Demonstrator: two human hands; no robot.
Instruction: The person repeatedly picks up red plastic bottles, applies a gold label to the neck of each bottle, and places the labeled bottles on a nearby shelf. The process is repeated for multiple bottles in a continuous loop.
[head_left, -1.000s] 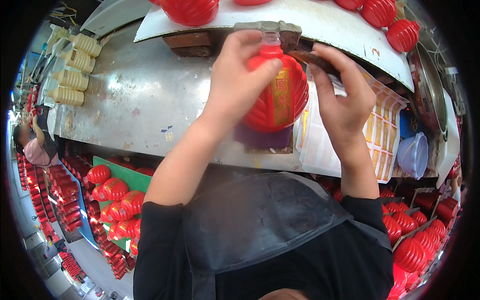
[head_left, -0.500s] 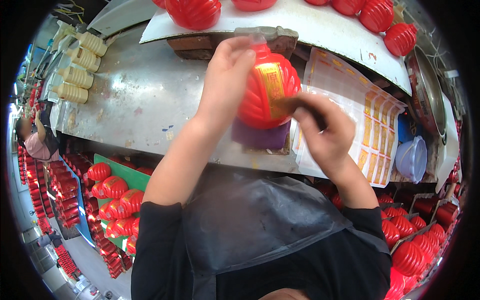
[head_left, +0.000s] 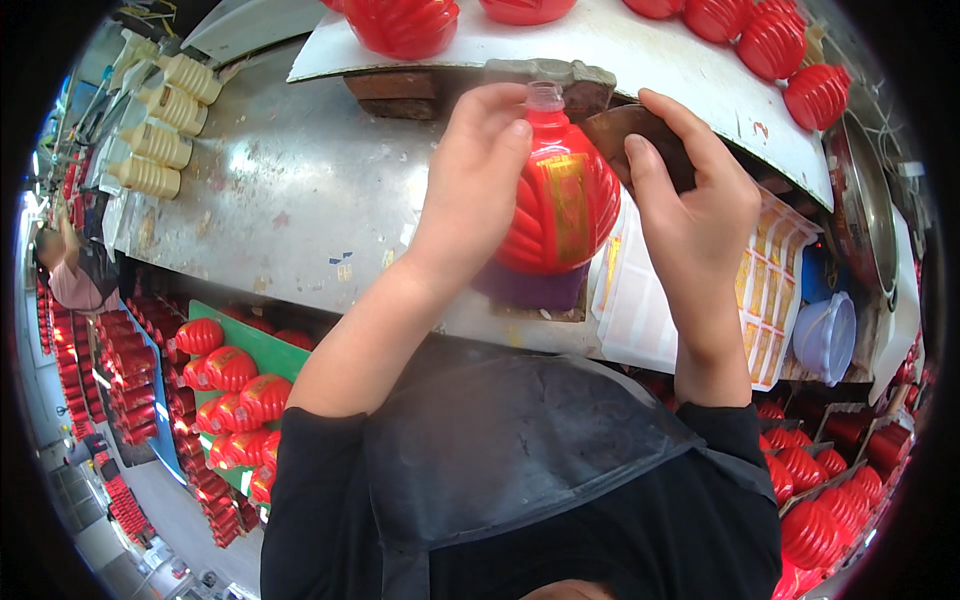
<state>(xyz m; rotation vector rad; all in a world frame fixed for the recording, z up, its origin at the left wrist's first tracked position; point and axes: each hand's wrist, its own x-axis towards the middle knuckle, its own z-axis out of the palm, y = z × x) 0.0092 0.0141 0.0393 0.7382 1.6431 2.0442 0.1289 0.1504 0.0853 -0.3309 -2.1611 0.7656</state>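
- A ribbed red bottle is located at the middle of the desk, above a purple pad, with its clear neck directed away from the wearer; contact between bottle and pad cannot be told
- A gold label is carried lengthwise on the bottle face that is turned to the camera
- The bottle is gripped at its left shoulder by the left hand: the thumb is laid on the near face beside the neck, and the fingers are curled behind and partly hidden
- A dark flat piece is pinched between the thumb and fingers of the right hand; its edge is held just beside the right shoulder of the bottle, and whether contact is made cannot be told
- Label sheets are laid on the desk to the right of the bottle, partly covered by the right forearm
- A white board is placed beyond the hands, raised on bricks, and further red bottles are set upon it
- Cream bottles are lined up at the left end of the desk
- A pale violet bucket is positioned to the right of the sheets
- More red bottles are carried on a green board at lower left
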